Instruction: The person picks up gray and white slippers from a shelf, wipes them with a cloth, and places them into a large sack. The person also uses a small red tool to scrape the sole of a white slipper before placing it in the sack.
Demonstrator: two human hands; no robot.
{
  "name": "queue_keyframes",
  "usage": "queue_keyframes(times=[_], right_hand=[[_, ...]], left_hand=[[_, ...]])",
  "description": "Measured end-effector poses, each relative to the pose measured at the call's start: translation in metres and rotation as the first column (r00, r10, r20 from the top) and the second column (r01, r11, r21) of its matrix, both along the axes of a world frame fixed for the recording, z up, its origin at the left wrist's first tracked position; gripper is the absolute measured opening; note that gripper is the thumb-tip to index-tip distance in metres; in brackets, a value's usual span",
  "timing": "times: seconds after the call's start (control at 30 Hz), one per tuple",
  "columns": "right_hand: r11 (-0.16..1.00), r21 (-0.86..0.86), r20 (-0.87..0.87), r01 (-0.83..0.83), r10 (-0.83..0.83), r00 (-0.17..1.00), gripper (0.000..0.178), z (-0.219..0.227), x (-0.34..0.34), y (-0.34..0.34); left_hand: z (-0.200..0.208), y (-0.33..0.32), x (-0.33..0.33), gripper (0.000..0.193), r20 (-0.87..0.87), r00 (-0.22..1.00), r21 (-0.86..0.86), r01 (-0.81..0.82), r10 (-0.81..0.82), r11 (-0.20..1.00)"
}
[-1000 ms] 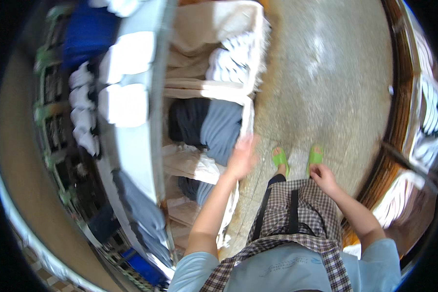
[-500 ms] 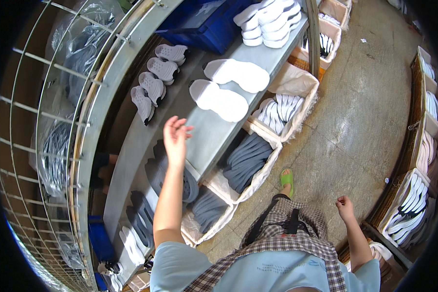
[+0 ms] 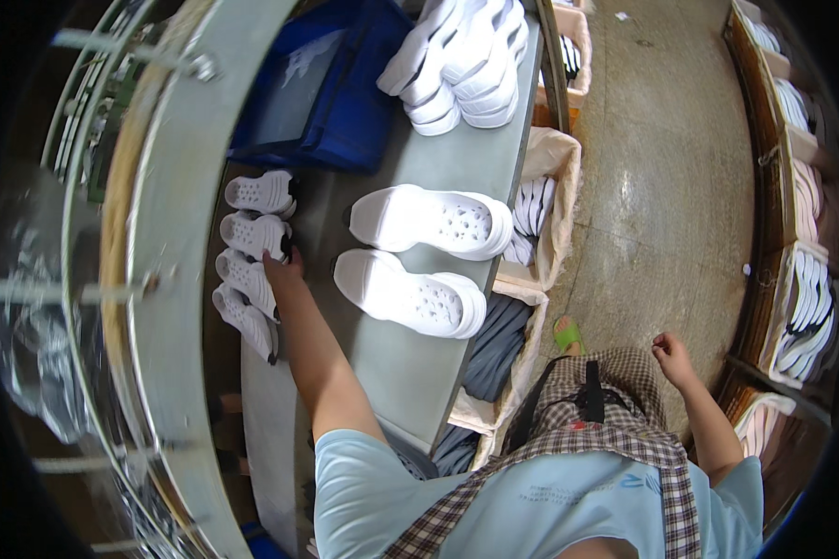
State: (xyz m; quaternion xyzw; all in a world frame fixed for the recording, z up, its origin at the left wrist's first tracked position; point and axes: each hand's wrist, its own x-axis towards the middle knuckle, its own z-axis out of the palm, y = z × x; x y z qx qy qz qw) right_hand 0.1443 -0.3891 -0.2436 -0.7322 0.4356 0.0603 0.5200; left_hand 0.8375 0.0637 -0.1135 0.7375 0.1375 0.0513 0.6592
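On my left, in a row of perforated white clogs (image 3: 252,235), the second from the far end is where my left hand (image 3: 288,269) reaches: the fingers (image 3: 271,259) bend at its black-trimmed end, though I cannot tell whether they grip. I'd expect light, springy foam, slightly slick, hardly fragile, best pinched by that end's rim. Right of the row, a white pair (image 3: 431,220) lies on the grey worktop (image 3: 391,382), with a blue crate (image 3: 368,112) and stacked white footwear (image 3: 480,70) farther off. My right hand (image 3: 673,358) hangs slack, half curled, visibly empty.
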Motion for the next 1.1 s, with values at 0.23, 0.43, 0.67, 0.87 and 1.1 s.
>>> queue_keyframes(times=[0.23,0.43,0.67,0.87,1.1], right_hand=[[0.994,-0.08,-0.29,-0.074,0.048,0.956,0.018,-0.043,-0.069,-0.009],[0.987,-0.132,-0.419,-0.086,0.023,0.908,0.019,-0.053,-0.074,-0.043],[0.996,-0.092,-0.307,0.01,-0.038,0.951,0.021,-0.017,-0.007,-0.044],[0.993,-0.064,-0.399,-0.101,0.067,0.915,0.023,0.004,0.008,-0.024],[0.989,-0.099,-0.323,-0.107,0.07,0.944,0.024,0.002,-0.008,-0.045]], left_hand=[[0.038,-0.002,0.019,0.028,-0.017,0.996,-0.85,-0.058,0.082,0.523],[0.031,-0.006,0.076,0.03,0.165,0.981,-0.549,0.178,-0.104,0.817],[0.011,-0.045,0.072,0.058,-0.133,0.979,-0.08,0.145,-0.155,0.986],[0.049,-0.084,0.064,0.054,-0.317,0.946,-0.442,-0.204,0.06,0.874],[0.034,-0.034,0.104,0.042,-0.154,0.973,-0.687,0.02,-0.172,0.727]])
